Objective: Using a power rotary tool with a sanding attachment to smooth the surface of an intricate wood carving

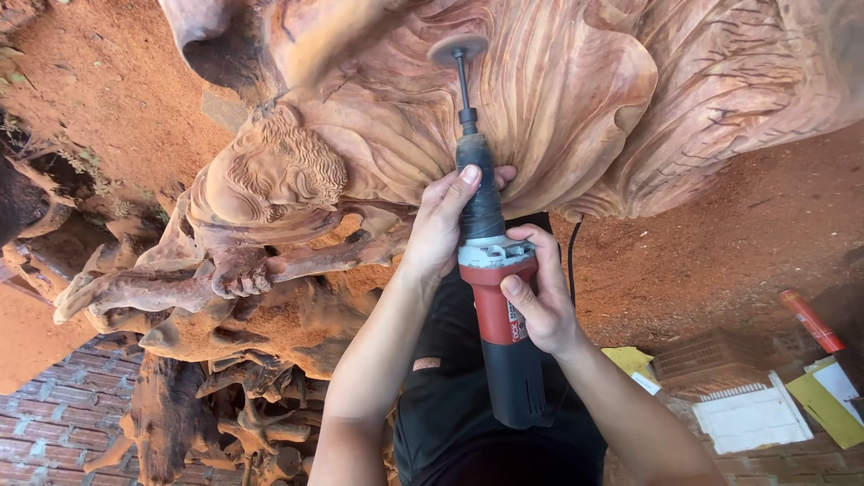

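Note:
Both hands hold a red and black die grinder [493, 297] pointing up at a large reddish wood carving [540, 99]. My left hand [443, 220] wraps the black neck of the tool. My right hand [540, 292] grips the red body lower down. The thin shaft ends in a round sanding disc [458, 49] that touches the ridged folds of the carving. Left of the tool, the carving shows a carved curly-haired, bearded figure [279, 175] with a carved hand [241, 281].
Red wood dust covers the ground [720, 243]. Other gnarled root carvings [225, 405] stand at lower left on brick paving [54, 405]. At right lie white and yellow sheets [751, 418], a woven block and a red tube [812, 321]. A black cord [571, 256] hangs behind the tool.

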